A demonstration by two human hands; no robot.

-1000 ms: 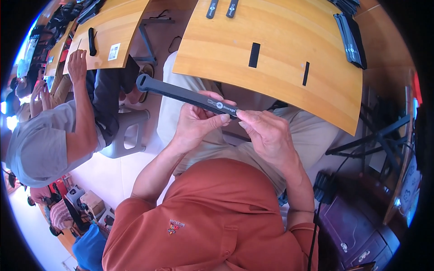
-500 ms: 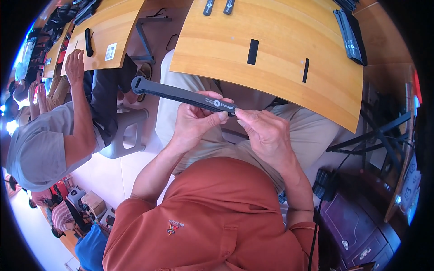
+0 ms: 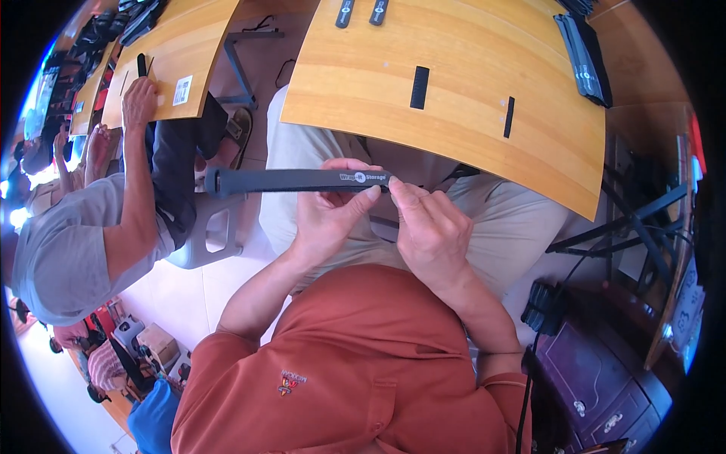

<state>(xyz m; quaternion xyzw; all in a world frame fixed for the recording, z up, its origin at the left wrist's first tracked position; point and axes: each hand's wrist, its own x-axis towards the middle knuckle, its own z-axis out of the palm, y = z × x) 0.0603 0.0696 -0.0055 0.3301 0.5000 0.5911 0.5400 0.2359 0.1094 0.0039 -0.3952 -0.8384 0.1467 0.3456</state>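
A long black storage strap (image 3: 280, 181) with a pale printed mark stretches nearly level above my lap. Its rounded, looped end points left. My left hand (image 3: 329, 216) grips it near the printed end, thumb in front and fingers behind. At that end, my right hand (image 3: 432, 227) pinches the tip between thumb and forefinger. The strap looks like more than one layer, though I cannot tell how many. On the wooden table (image 3: 340, 83) ahead lie a wide black strip (image 3: 420, 88) and a narrower black strip (image 3: 509, 117).
Two strap ends (image 3: 377, 11) lie at the table's far edge, and a bundle of straps (image 3: 582, 64) rests at its right. To the left, a co-worker's hand (image 3: 140, 102) is at a black strap on another table. A dark cabinet (image 3: 590, 378) stands at lower right.
The strap has swung from a slant to nearly level, its looped end dropping and turning. My right hand has shifted slightly left. The co-worker's hand has moved up to the strap on the other table.
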